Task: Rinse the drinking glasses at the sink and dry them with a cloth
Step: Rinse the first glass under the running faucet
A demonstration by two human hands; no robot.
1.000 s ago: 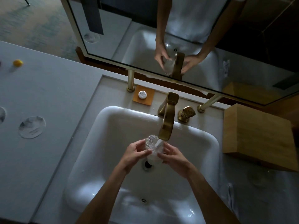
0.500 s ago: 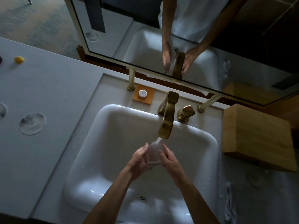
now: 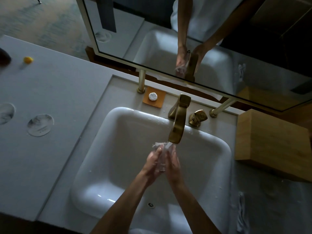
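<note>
A clear drinking glass sits between both palms over the white sink, just under the brass tap spout. Water runs from the spout onto the glass and splashes at its top. My left hand presses its left side and my right hand presses its right side, so most of the glass is hidden. A pale cloth lies crumpled on the counter at the lower right.
A brass tap handle stands right of the spout. A wooden box sits on the counter to the right. An orange soap dish with a small white soap lies behind the basin. Round coasters and a yellow object lie left.
Both hands have closed in around the glass and drawn it slightly lower and toward me under the stream. The glass has turned from tilted and exposed to mostly covered by the palms.
</note>
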